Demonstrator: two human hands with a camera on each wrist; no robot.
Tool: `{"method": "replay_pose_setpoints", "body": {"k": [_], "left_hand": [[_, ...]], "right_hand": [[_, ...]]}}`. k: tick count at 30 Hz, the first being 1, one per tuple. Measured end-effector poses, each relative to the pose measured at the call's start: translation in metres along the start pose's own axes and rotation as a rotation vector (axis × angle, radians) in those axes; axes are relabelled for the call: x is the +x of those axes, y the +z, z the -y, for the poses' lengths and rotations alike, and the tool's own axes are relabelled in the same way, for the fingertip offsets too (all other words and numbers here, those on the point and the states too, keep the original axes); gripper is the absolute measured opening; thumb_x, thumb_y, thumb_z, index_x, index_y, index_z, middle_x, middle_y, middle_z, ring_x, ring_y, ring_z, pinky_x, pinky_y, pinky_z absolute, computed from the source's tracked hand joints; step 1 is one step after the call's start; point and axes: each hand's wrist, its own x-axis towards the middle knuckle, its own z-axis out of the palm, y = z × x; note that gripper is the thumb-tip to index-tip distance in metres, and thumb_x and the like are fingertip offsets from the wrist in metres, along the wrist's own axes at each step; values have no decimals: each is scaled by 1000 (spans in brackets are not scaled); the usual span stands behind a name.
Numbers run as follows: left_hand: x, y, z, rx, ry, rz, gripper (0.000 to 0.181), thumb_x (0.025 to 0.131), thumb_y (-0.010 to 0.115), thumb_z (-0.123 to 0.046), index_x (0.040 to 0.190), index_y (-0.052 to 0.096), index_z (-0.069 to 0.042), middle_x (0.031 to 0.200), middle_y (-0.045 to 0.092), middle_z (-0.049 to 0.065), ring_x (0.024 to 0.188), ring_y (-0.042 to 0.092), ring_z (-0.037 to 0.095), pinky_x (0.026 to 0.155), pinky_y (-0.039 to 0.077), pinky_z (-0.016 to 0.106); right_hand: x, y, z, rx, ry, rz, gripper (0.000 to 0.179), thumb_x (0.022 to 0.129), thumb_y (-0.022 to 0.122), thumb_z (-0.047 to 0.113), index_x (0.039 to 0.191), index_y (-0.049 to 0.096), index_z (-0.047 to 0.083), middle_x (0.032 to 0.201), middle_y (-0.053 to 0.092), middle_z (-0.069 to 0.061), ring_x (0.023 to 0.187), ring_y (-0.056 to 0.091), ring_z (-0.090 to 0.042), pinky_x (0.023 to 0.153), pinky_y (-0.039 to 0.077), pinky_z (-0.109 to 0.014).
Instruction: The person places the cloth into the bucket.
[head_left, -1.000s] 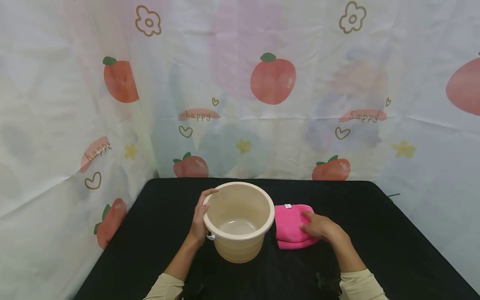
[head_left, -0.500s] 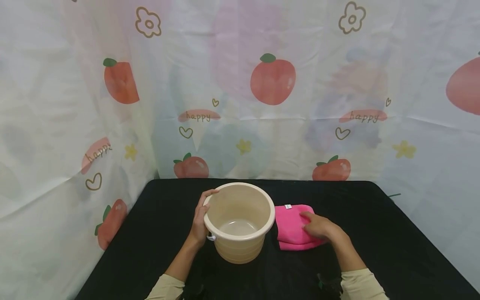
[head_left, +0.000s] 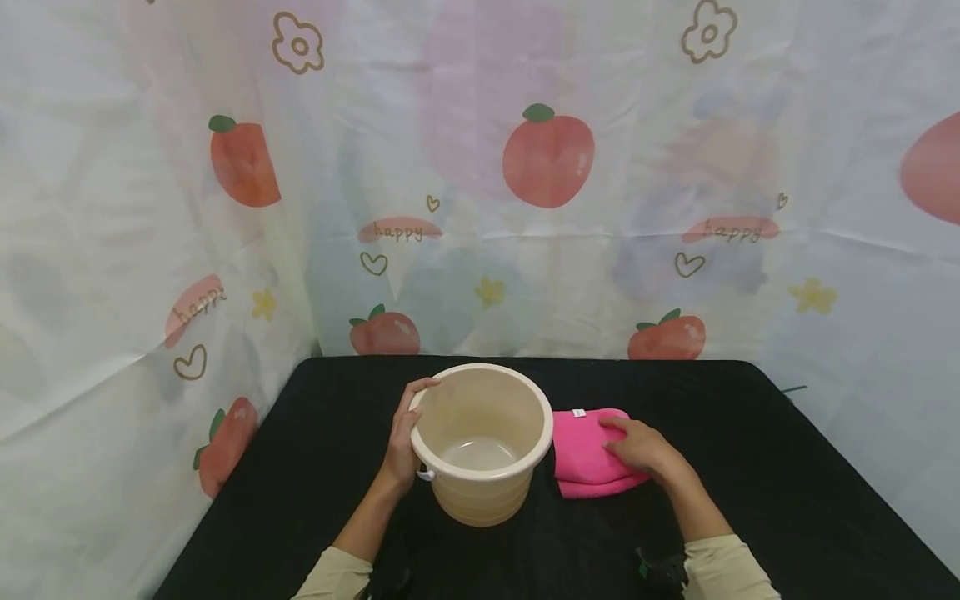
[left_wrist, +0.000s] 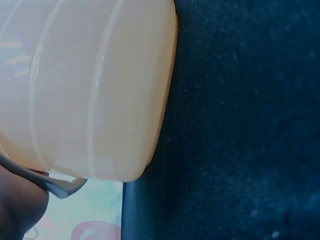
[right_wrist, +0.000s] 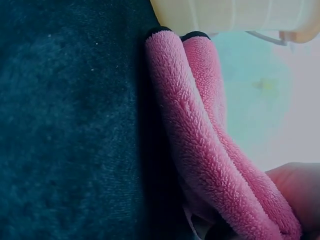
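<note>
A cream plastic bucket [head_left: 480,500] stands upright on the black table, its open top tipped into sight in the head view. My left hand [head_left: 401,433] grips its rim on the left side, near the white handle joint [head_left: 426,475]. Right of the bucket lies a folded pink towel [head_left: 581,454] with a small white tag at its far edge. My right hand [head_left: 637,446] holds the towel's right side, thumb and finger spread over the top. In the right wrist view the fluffy towel [right_wrist: 200,135] slopes up off the table toward the hand [right_wrist: 300,195]; the lower fingers are hidden.
The black tabletop [head_left: 337,400] extends around both things. Behind it and to the left hang white curtains [head_left: 480,283] printed with fruit, flowers and hearts. A thin green strand [head_left: 793,388] shows at the table's back right edge.
The towel's near right corner shows slightly farther right under my right hand, whose fingers have shifted a little. The bucket and my left hand keep their places.
</note>
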Motion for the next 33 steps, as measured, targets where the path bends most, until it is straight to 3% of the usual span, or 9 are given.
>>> {"method": "replay_pose_setpoints", "body": {"k": [9,17,33], "left_hand": [[3,4,2,-12,10,11,49,100,27,-15,140,41,10,135,44,34,112,47,54,90,51,50],[3,3,0,-7,2,1,50,99,27,-15,140,43,9,135,44,32,113,48,53,90,51,50],[0,0,1,-7,-5,-5,49,100,27,-15,140,42,9,135,45,32,114,49,50,92,51,47]], "right_hand": [[-6,-10,-2,-6,-2,1,51,97,60,14,144,54,-2,140,45,-42,125,43,-58,91,45,-58],[-3,-11,1,23,-3,-14,51,96,60,11,145,55,-1,140,44,-42,119,48,-53,84,48,-51],[-6,-15,9,168,-69,-77,43,99,60,12,141,60,1,141,46,-38,114,50,-46,75,48,-42]]}}
